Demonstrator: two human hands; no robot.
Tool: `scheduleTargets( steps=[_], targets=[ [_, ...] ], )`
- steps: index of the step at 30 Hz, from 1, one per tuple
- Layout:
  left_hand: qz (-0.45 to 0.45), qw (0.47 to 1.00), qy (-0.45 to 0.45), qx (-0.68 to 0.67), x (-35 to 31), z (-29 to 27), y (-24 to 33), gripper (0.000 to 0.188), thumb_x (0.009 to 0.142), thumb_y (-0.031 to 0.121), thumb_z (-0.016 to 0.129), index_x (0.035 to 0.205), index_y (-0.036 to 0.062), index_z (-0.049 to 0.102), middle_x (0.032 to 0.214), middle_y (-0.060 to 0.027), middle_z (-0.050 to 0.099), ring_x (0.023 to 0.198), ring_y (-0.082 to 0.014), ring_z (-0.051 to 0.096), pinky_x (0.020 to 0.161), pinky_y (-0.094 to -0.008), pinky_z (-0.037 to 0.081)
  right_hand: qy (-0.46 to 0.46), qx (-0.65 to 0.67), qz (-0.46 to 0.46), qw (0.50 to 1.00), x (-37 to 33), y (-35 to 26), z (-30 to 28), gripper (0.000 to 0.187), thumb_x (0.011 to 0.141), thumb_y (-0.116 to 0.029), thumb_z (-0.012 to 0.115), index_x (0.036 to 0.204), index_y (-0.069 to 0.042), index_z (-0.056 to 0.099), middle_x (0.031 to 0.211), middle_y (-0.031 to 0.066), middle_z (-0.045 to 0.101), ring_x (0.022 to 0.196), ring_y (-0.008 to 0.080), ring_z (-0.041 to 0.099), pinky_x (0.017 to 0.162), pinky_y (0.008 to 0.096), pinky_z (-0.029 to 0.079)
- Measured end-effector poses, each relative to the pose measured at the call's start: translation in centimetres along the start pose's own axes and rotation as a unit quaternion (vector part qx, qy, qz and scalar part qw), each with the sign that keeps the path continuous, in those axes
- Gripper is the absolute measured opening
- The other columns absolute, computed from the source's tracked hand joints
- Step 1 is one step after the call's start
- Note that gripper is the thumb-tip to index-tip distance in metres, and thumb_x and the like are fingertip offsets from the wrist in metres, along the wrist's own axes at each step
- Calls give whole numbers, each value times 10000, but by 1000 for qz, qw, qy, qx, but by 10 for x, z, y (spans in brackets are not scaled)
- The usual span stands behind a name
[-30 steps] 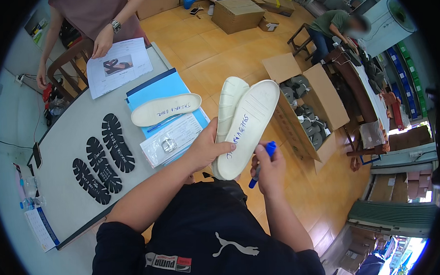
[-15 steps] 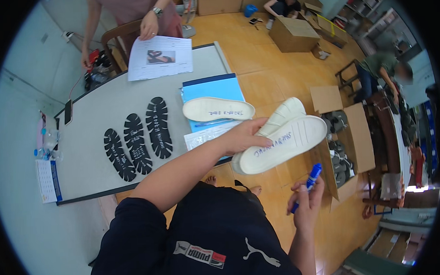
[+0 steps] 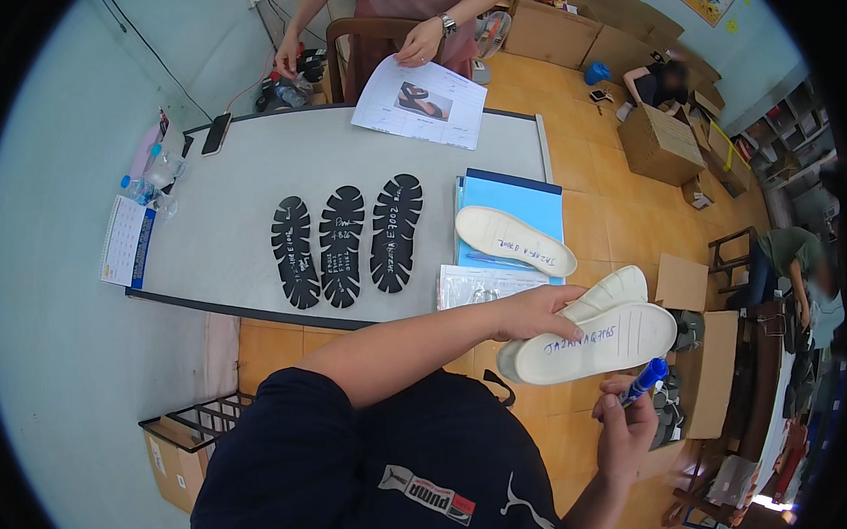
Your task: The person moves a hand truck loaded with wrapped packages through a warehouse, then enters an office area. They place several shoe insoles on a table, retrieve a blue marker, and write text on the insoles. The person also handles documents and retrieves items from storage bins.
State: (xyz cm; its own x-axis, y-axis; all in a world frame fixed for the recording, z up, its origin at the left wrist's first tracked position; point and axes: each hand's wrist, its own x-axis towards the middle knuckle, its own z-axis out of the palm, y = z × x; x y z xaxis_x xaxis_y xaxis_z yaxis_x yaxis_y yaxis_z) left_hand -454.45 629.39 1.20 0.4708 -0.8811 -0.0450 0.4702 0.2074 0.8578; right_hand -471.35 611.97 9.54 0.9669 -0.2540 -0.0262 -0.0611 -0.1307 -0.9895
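My left hand (image 3: 542,314) grips a pair of off-white shoe soles, the front one (image 3: 597,344) bearing handwriting in blue ink and overlapping the rear one (image 3: 610,292). In my right hand (image 3: 627,418), just below the soles, is a blue marker pen (image 3: 646,380), its thick end pointing up and right. A third off-white sole (image 3: 515,241) with blue writing lies on the blue folder (image 3: 510,187) at the table's right side. Three black notched soles with pale writing, the largest on the right (image 3: 397,233), lie in a row on the grey table (image 3: 223,216).
Across the table a person's hand (image 3: 420,43) holds a printed sheet (image 3: 420,102) with a sandal picture. Bottles (image 3: 139,189), a desk calendar (image 3: 128,241) and a phone (image 3: 217,134) are at the left. An open carton of dark footwear (image 3: 712,370) stands at right. Two other people work farther off.
My view has swung to the left, so the table and everything on it sit farther right. Both hands keep hold of the soles and the marker pen.
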Motion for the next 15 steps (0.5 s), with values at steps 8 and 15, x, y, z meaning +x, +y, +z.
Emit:
scheduleTargets(
  steps=[8, 15],
  targets=[
    [31, 999, 10, 35, -11, 2, 1, 660, 839, 52, 669, 1430, 13, 379, 1276, -119, 585, 1153, -171, 563, 967, -310, 460, 92, 201, -138, 965, 16, -10, 20, 425, 1004, -344, 510, 1242, 1, 443, 743, 101, 530, 433, 99, 384, 387, 195, 323],
    [51, 998, 29, 33, -8, 7, 17, 608, 840, 111, 680, 1382, -14, 436, 1187, -122, 639, 1066, -169, 610, 885, -316, 502, 91, 184, -152, 967, 27, -5, 20, 418, 973, -363, 552, 1150, 15, 532, 797, 89, 576, 582, 123, 520, 468, 236, 433]
  ],
)
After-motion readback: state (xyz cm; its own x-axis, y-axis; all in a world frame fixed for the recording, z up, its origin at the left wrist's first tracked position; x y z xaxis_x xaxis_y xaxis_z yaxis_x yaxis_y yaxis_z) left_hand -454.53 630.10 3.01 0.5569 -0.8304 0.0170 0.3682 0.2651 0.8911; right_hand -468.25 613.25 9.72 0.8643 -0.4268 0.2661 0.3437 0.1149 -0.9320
